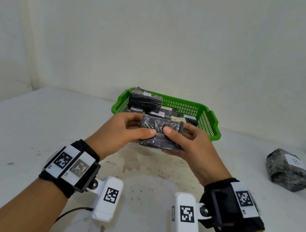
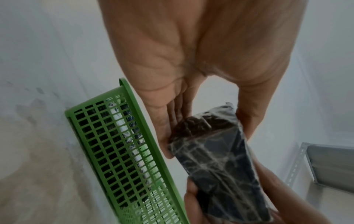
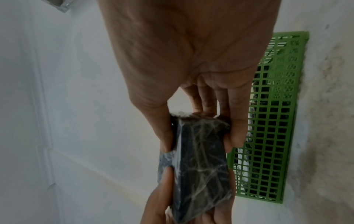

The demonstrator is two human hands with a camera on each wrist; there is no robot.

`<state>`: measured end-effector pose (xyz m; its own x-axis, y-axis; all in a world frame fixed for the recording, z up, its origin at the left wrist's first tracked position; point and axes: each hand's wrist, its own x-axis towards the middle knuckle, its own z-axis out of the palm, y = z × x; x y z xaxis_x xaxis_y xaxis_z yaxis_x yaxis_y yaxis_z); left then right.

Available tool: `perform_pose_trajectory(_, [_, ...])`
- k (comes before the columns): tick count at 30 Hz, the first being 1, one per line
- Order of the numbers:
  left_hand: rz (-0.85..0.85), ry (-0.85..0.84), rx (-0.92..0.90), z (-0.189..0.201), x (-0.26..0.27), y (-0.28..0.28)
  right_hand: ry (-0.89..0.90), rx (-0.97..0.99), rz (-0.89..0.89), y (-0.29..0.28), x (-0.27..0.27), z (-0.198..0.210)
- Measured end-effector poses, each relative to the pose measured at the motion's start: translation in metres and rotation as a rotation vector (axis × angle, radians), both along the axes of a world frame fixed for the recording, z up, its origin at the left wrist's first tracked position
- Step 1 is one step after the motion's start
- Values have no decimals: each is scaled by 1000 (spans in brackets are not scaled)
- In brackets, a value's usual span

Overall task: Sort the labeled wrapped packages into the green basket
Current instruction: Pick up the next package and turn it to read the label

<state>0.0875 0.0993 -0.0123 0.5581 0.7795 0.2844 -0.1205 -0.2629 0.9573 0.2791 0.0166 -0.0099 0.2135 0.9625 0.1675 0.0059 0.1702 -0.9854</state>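
**Package held at basket front**

White table (image 1: 22,133). Green basket (image 1: 211,124) at back, holding wrapped packages. Left hand (image 1: 123,131) and right hand (image 1: 190,143) each pinch one end of a dark wrapped package (image 1: 160,135), held above the table before the basket. Another labeled package (image 1: 289,170) lies well right.

stained white table (image 1: 22,133), green basket (image 1: 210,126), wrapped package (image 1: 289,170)

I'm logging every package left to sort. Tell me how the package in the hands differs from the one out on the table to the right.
The held package is gripped at both ends by the left hand and right hand, above the table; the right-side package lies untouched. The right-side package shows a white label on top; the held package shows none. The held package is a flatter block, the right-side one lumpier. Both have dark, shiny wrapping, outside the green basket.
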Motion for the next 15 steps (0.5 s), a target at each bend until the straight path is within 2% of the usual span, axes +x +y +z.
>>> perform_pose_trajectory(7, [-8, -7, -15, 1, -2, 3, -23, 11, 10, 2, 3, -2])
perform_pose_trajectory(11, [61, 13, 75, 3, -4, 4, -57, 18, 5, 4, 3, -4])
perform_pose_trajectory(15, [32, 35, 154, 0, -5, 4, 13, -83, 77, 1, 3, 2])
